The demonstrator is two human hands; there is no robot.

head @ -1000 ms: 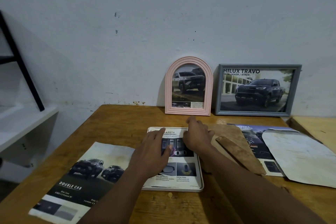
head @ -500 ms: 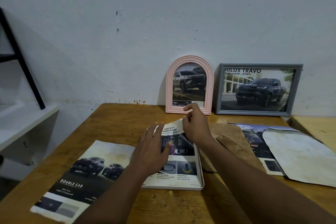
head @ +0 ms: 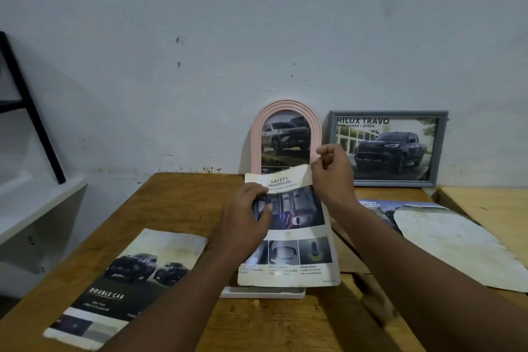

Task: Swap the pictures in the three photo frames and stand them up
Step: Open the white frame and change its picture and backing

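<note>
The white frame (head: 263,292) is lying mostly hidden under the safety page (head: 288,233), which the right hand (head: 333,173) is pinching at its top corner; the left hand (head: 245,226) is gripping its left edge. The pink frame (head: 285,134) is standing behind.

plain room, likely a home, scuffed white wall (head: 257,23), worn wooden table (head: 177,208), white shelf (head: 37,203)

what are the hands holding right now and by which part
Both hold the SAFETY picture: the right hand pinches its top right corner, lifting it off the white frame; the left hand grips its left edge.
</note>
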